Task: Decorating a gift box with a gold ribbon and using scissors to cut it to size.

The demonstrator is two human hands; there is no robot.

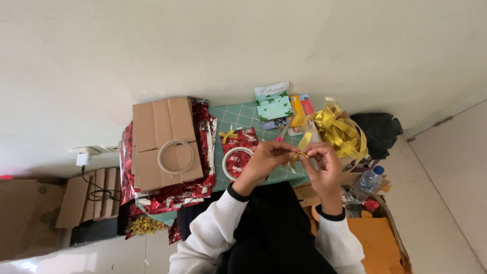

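My left hand (pixel 266 160) and my right hand (pixel 323 165) meet over a green cutting mat (pixel 238 117). Both pinch a short piece of gold ribbon (pixel 302 153) between the fingertips. A loose heap of the same gold ribbon (pixel 337 131) lies just right of my hands. Under my left hand sits a small red-wrapped gift (pixel 242 144) with a gold bow, and a tape roll (pixel 234 161) rests on it. Pink-handled scissors (pixel 282 133) lie above my hands.
A flattened cardboard piece (pixel 162 127) carries another tape roll (pixel 176 157) over red foil wrapping paper (pixel 203 129). A white-green packet (pixel 273 100), a black bag (pixel 378 131), a water bottle (pixel 370 178), an orange sheet (pixel 378 243) and cardboard boxes (pixel 25 213) surround the mat.
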